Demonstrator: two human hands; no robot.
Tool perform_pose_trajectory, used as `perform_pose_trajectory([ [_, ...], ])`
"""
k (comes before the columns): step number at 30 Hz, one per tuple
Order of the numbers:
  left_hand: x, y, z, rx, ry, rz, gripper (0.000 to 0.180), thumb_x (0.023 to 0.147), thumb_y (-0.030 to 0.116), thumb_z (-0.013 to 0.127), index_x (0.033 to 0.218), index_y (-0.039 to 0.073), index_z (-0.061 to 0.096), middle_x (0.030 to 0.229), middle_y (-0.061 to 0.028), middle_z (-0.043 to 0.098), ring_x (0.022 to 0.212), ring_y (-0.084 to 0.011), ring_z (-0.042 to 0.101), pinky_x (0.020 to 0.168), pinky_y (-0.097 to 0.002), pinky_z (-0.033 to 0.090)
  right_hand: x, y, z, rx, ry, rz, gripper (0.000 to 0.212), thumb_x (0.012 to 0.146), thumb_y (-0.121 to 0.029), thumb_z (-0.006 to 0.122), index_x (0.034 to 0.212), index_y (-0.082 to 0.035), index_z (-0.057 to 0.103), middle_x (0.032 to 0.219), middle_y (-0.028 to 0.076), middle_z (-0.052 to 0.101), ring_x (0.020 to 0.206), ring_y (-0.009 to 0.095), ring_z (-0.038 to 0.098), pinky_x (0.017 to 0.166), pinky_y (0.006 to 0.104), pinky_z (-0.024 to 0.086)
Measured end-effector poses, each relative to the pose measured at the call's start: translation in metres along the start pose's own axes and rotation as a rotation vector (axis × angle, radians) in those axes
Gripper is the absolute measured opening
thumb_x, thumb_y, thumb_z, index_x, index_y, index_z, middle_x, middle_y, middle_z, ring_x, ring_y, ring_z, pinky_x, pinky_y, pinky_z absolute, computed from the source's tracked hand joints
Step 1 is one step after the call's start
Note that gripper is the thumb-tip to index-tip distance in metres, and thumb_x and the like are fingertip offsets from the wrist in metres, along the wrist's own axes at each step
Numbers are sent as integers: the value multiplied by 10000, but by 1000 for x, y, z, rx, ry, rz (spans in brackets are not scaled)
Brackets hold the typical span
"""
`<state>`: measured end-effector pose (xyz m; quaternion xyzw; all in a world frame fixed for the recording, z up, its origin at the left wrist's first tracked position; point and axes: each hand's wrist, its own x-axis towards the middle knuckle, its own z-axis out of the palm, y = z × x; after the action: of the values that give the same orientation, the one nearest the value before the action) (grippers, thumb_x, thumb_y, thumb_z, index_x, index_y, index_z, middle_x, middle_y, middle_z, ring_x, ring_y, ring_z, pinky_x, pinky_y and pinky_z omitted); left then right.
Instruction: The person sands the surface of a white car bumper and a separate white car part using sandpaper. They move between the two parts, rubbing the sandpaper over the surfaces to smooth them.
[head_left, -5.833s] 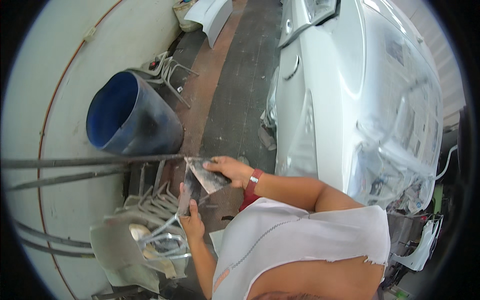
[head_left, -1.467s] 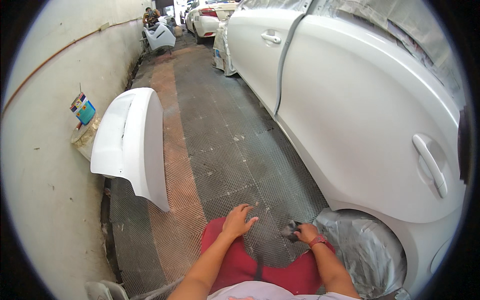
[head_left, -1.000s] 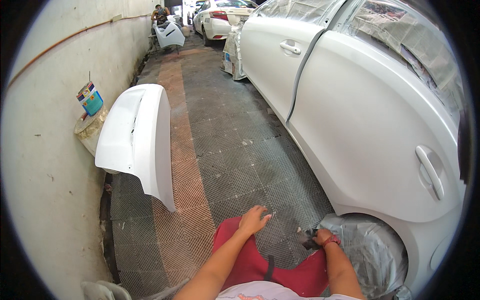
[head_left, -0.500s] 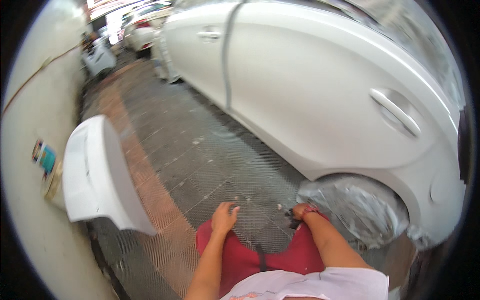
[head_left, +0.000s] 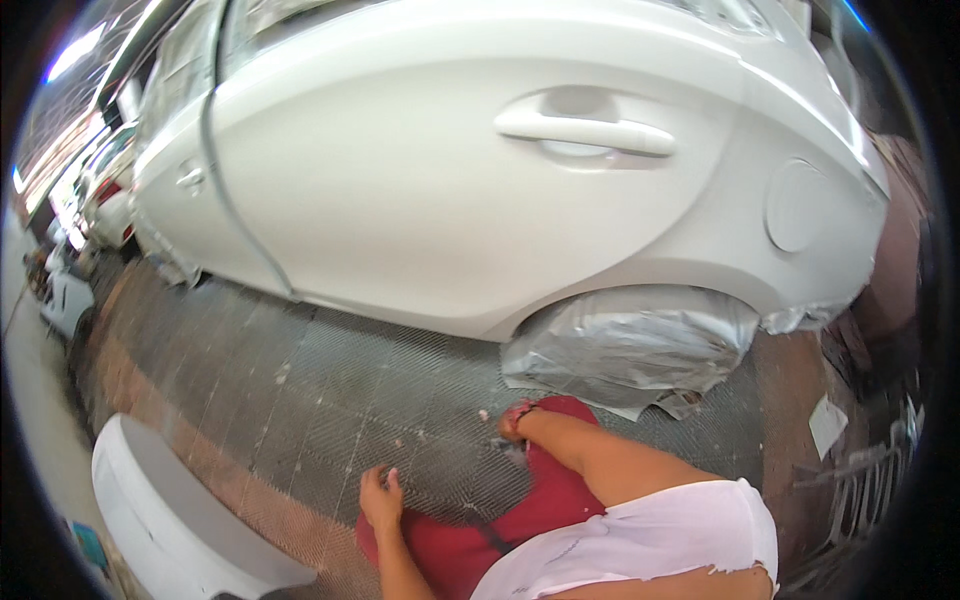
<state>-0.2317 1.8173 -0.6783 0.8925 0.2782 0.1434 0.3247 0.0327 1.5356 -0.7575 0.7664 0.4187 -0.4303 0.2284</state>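
Observation:
My left hand (head_left: 381, 497) hangs over the dark floor beside my left thigh, fingers loosely bent and apart, with nothing in it. Near my right knee is my right hand (head_left: 513, 422), closed round a small dark object that is blurred and mostly hidden by the hand. A red band circles that wrist. In front of me stands a white car (head_left: 420, 190) with its smooth door, door handle (head_left: 590, 135) and rear wheel arch. Silvery plastic sheeting (head_left: 635, 340) covers the rear wheel, just beyond my right hand. Neither hand touches the car.
A loose white curved body panel (head_left: 175, 520) stands at the lower left, by the pale wall. Metal racks (head_left: 860, 490) and a white paper sheet (head_left: 827, 427) are at the right. Another car (head_left: 110, 195) is parked far left. The floor is ridged and tiled.
My view has swung right, so the car's rear and the racks show more fully. Both hands stay low by my legs. The right hand still holds the small dark object.

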Motion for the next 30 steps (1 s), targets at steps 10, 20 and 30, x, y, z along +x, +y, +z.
perform_pose_trajectory([
  [10, 4, -5, 11, 119, -89, -16, 338, 993, 250, 734, 1221, 0, 720, 1174, -173, 680, 952, -355, 710, 848, -476, 563, 42, -12, 20, -1845, -116, -245, 465, 1045, -342, 519, 1372, -73, 710, 1456, 108, 671, 1358, 259, 615, 1139, 422, 486],
  [20, 2, 8, 11, 122, -77, 53, 315, 991, 224, 730, 1195, -15, 718, 1140, -181, 676, 921, -340, 713, 820, -463, 567, -1, -7, -3, 201, 16, 31, 497, 1027, -407, 560, 1426, -133, 679, 1492, 69, 634, 1330, 254, 624, 1071, 446, 527],
  [30, -6, 18, 8, 176, -64, 9, 314, 1005, 237, 724, 1208, -2, 720, 1225, -195, 670, 991, -346, 720, 867, -461, 571, 66, -15, 26, -1347, 98, -170, 538, 938, -369, 704, 1383, -66, 714, 1432, 118, 678, 1246, 289, 682, 1016, 457, 569],
])
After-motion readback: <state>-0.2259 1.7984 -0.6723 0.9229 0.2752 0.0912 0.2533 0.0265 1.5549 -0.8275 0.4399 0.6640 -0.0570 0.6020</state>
